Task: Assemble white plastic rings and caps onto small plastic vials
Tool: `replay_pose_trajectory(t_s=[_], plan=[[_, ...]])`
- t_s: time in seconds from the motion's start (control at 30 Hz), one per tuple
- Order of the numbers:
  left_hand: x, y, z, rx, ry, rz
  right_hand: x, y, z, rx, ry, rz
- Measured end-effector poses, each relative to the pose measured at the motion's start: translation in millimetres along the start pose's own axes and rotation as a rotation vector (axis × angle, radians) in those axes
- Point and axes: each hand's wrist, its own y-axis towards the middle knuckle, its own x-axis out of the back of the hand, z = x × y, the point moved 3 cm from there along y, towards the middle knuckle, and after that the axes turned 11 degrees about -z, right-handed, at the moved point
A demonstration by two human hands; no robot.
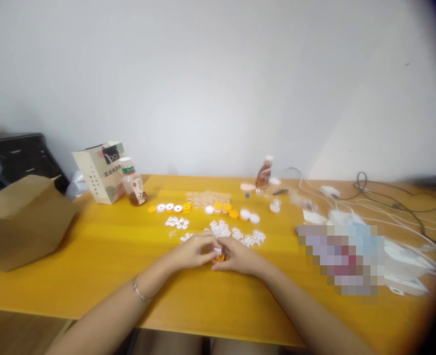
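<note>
Both hands meet at the middle of the yellow table (103, 256). My left hand (193, 250) and my right hand (238, 257) pinch together around a small orange cap (218, 257) with a white piece on top of it. The fingers of both hands are curled and closed on it. Just beyond the hands lie several small white plastic pieces (236, 232) in loose heaps. Farther back stands a row of orange and white round caps (203, 209). A thin bracelet (140, 292) circles my left wrist.
A brown paper bag (21, 219) lies at the left edge. A printed paper bag (101, 170) and a tea bottle (132, 183) stand at the back left, another bottle (264, 172) at the back centre. White cables and chargers (380, 212) crowd the right side.
</note>
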Motion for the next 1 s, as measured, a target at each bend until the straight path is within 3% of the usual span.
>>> replay_pose_trajectory(t_s=[0.43, 0.67, 1.0], plan=[[-5.0, -0.3, 4.3, 0.012, -0.071, -0.004, -3.0, 1.1, -0.4, -0.011, 0.107, 0.017], [-2.6, -2.2, 8.4, 0.053, -0.051, -0.015, 0.3, -0.8, 1.0, -0.013, 0.041, 0.012], [3.2, 0.0, 16.5, 0.144, -0.110, -0.211, 4.3, -1.1, 8.4, -0.119, 0.215, -0.034]])
